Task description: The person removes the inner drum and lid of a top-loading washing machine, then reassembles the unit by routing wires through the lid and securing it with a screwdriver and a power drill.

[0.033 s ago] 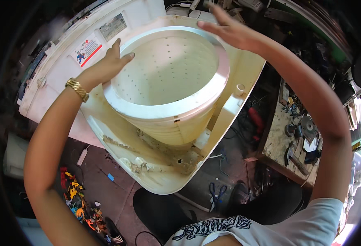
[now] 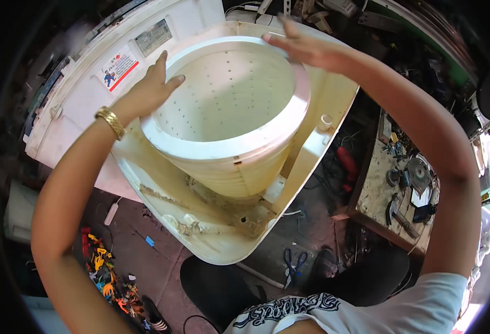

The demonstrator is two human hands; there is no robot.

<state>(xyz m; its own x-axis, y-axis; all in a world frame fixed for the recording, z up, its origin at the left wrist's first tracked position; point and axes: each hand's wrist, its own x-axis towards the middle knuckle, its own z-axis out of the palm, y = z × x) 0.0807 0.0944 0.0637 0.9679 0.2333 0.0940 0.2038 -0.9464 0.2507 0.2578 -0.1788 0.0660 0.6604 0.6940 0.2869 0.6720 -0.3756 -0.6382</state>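
Note:
A white spin tub (image 2: 222,147), round and pierced with rows of small holes, stands tilted inside a yellowed plastic casing (image 2: 217,247). My left hand (image 2: 149,90), with a gold bracelet (image 2: 111,121) on its wrist, is at the tub's left rim, fingers raised and thumb apart. Over the far right part of the rim is my right hand (image 2: 314,51), fingers stretched and spread, slightly blurred. Neither hand grips anything; whether they touch the rim, I cannot tell. The tub's lower end is hidden in the casing, where brown grime lies on the floor.
A white panel (image 2: 77,117) with a sticker lies along the casing's left. To the right stands a wooden bench (image 2: 376,189) with a hammer (image 2: 403,220) and several loose parts. Blue-handled pliers (image 2: 295,264) and colourful plastic toys (image 2: 105,273) lie on the floor.
My right hand has shifted slightly left and down over the rim. My left hand has moved a little to the right. The tub has barely moved.

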